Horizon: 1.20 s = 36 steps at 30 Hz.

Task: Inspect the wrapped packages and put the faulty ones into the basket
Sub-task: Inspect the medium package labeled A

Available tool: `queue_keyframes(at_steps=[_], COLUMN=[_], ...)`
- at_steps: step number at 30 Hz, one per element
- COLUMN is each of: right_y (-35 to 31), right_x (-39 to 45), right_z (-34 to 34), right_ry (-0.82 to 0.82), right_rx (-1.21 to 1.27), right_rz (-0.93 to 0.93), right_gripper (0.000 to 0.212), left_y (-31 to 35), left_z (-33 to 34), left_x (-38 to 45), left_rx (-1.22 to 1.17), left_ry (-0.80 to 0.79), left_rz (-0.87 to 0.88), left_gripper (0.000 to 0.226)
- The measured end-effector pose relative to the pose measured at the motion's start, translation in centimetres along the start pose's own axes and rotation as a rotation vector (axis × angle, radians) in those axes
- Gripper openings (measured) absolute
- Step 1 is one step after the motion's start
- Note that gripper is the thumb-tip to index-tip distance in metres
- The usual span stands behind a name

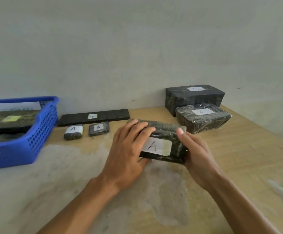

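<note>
Worn wooden tabletop (238,157); both hands, left hand (129,149) and right hand (194,154), gripped the black plastic-wrapped package labelled A (164,141) just above it. I'd have turned it slowly, checking every seam before the blue plastic basket (36,141).

Dark plastic-wrapped package (164,141) with a white "A" label sits mid-table, tilted up toward the camera. Blue basket (36,141) at 9 o'clock holds a flat dark package (10,120). Two small "A" packs (73,132) lie at 10 o'clock.
</note>
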State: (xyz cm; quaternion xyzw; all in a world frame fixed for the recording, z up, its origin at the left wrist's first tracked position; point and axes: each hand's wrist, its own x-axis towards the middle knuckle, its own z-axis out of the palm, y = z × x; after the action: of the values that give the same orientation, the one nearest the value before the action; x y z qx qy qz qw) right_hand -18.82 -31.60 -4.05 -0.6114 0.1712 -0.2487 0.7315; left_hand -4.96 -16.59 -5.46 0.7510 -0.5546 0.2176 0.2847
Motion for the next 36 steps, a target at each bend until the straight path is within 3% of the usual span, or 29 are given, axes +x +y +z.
queue_keyframes(at_steps=[2,4,6,8,10,12,13,15,20,27,36], right_y=[-0.1,0.0,0.2,0.5,0.6,0.7,0.8,0.7,-0.4,0.2,0.0], right_x=[-0.8,-1.4,-1.7,-1.9,-2.2,-2.4,-2.5,-2.7,-3.3,-3.7,-4.1], right_z=[0.7,1.1,1.3,1.6,2.2,2.7,2.9,3.2,4.1,5.2,5.8], right_ry=[-0.045,-0.053,-0.052,-0.056,-0.07,-0.073,-0.067,-0.049,-0.042,0.095,0.128], right_rx=[0.035,0.093,0.139,0.134,0.113,0.105,0.098,0.069,0.011,0.006,-0.037], right_rz=[-0.025,-0.011,0.011,0.014,-0.007,-0.014,-0.012,-0.007,-0.01,-0.011,-0.022], right_gripper=[0.041,0.041,0.042,0.042,0.036,0.03,0.028,0.026,0.03,0.006,0.022], left_y=[0.5,0.8,1.6,2.2,2.1,1.8,1.9,1.9,2.3,3.0,3.6], left_z=[-1.1,-2.3,-3.9,-5.1,-5.7,-5.7,-5.7,-5.6,-5.7,-5.1,-4.8], left_x=[-1.1,-2.3,-2.9,-3.2,-3.3,-3.6,-3.7,-3.8,-3.8,-4.6,-4.7], left_rx=[-0.017,-0.105,-0.347,-0.707,-1.02,-1.151,-1.15,-1.129,-1.162,-1.201,-1.145], left_ry=[-0.004,-0.064,-0.102,-0.018,0.046,0.083,0.109,0.163,0.205,0.263,0.344], left_rz=[-0.014,-0.124,-0.383,-0.696,-0.91,-0.995,-1.007,-1.005,-0.945,-0.926,-0.916], left_gripper=[0.071,0.092,0.115,0.118,0.097,0.048,0.029,0.012,0.012,0.007,0.004])
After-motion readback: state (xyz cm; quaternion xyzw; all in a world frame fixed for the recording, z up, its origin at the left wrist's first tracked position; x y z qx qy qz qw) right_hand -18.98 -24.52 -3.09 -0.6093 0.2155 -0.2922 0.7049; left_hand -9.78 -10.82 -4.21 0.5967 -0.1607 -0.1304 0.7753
